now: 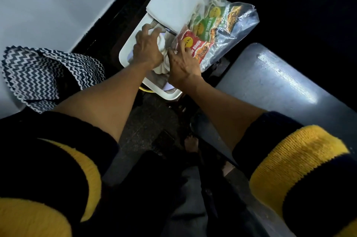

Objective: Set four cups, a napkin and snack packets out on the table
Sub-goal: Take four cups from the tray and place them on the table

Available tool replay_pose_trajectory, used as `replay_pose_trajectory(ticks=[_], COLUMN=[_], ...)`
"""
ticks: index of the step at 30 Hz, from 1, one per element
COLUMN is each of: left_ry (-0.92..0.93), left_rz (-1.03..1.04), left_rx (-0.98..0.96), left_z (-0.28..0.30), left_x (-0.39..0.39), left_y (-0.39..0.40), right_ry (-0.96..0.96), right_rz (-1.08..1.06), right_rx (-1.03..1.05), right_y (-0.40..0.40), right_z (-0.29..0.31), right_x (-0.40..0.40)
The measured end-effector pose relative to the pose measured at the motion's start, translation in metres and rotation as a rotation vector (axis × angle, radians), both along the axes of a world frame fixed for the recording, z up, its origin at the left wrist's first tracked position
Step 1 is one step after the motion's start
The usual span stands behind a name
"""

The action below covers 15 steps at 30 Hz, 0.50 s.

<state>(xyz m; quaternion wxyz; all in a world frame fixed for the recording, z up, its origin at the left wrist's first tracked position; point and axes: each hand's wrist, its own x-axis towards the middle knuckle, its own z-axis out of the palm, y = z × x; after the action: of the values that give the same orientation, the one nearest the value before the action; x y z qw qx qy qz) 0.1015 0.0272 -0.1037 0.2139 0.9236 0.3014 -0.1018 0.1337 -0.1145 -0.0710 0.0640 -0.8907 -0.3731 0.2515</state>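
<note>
A: On the white tray (pixel 127 47), which sits on a dark surface in front of your knees, everything is still bunched together: the clear bag of snack packets (pixel 218 30) along the right side, the white napkin (pixel 173 7) at the far end, and the stack of white cups (pixel 161 61) lying in the middle.

B: What are my hands doing?

A: Your left hand (pixel 147 47) curls over the upper part of the cup stack and appears to grip it. Your right hand (pixel 183 64) rests beside it, fingers spread over the stack's edge and the red packet (pixel 195 47); I cannot tell whether it grips anything.

B: How do I do this part well?

A: I judge you are lifting the cups out. Hold the stack round its body, not by one rim, and steady the bag with your right hand so it doesn't drag along.

B: Which way does the stack lie?

A: It seems to lie on its side, long axis running from near you toward the far left, roughly along the tray. Which end holds the mouths is hidden under your hands.
</note>
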Motion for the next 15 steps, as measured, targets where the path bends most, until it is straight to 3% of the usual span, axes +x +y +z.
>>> replay_pose_trajectory(ticks=[4, 8, 12, 15], left_ry=[0.069, 0.025, -0.132, -0.243], left_rz=[0.002, 0.175, 0.476, 0.819], left_rx=[0.068, 0.077, 0.062, -0.144], left_z=[0.003, 0.006, 0.014, 0.022], left_x=[0.000, -0.012, -0.029, -0.037], left_y=[0.000, -0.010, -0.027, -0.049], right_ry=[-0.039, -0.047, 0.120, 0.291], right_rz=[0.066, 0.086, -0.156, -0.474], right_rx=[-0.020, 0.034, 0.232, 0.447], right_y=[-0.001, -0.008, -0.023, -0.043], right_z=[-0.004, -0.005, -0.002, 0.005], right_x=[-0.001, -0.008, -0.011, -0.019])
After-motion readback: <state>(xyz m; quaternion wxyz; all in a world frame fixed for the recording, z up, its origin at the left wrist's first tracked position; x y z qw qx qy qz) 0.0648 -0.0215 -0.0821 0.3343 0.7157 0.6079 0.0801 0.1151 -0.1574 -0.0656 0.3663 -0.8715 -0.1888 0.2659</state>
